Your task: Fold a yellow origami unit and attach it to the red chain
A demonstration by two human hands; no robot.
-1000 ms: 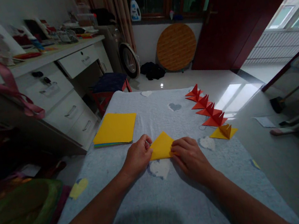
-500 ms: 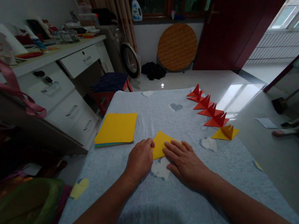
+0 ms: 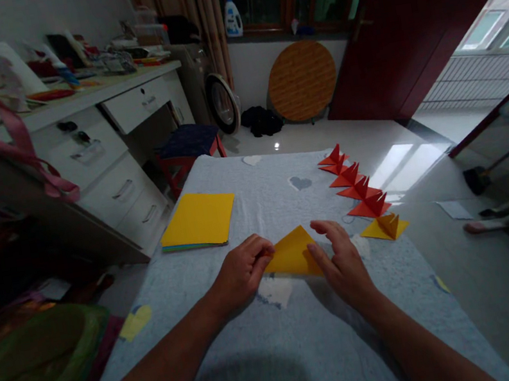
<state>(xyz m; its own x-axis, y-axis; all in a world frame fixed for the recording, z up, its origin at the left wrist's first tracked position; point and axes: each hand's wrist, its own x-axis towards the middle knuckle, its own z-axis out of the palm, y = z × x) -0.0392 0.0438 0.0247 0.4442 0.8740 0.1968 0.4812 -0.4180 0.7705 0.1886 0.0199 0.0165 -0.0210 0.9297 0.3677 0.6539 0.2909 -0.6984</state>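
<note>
A folded yellow sheet of origami paper [image 3: 294, 251] is between my two hands, tilted up from the cloth. My left hand [image 3: 246, 265] pinches its left corner between thumb and fingers. At its right edge is my right hand [image 3: 341, 258], thumb touching the paper and fingers apart from it, spread open. A stack of square paper [image 3: 201, 220], yellow on top, lies to the left. To the right stand several folded red paper pieces [image 3: 365, 193] in a row, with one folded yellow paper piece [image 3: 387, 227] at the near end.
A pale blue cloth with heart shapes [image 3: 246, 374] covers the table. At left are a white desk with drawers [image 3: 109, 169], a stool [image 3: 188, 142] and a green-lined bin [image 3: 44, 362]. A round wooden tabletop [image 3: 302, 80] leans on the far wall.
My right hand has lifted from lying flat on the yellow paper and turned, fingers now apart. The paper has risen and tilted, its peak shifting right. My left hand keeps hold of it.
</note>
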